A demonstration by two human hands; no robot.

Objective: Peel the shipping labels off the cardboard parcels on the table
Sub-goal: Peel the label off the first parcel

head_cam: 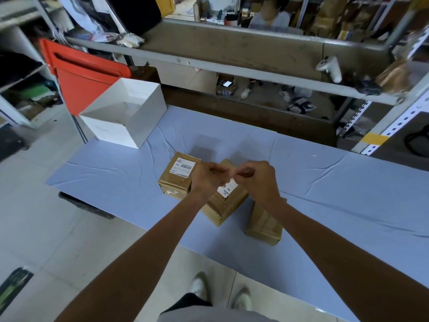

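Three cardboard parcels sit on one table (336,194): the left parcel (176,182), the middle parcel (220,208) and the right parcel (264,226). Two shipping labels show, the left label (184,168) and the middle label (228,188). Two hands are in view, the left hand (209,180) and the right hand (255,180). There is one white box (139,126), one red bin (79,89), one white controller (329,67), and two pale shoes (199,287)

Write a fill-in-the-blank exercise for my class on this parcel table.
1. The table holds ___ cardboard parcels.
2. The left hand and right hand pinch the label of the ___ parcel.
3. The open box at the table's far left corner is ___ in colour.

Missing words: three; middle; white.
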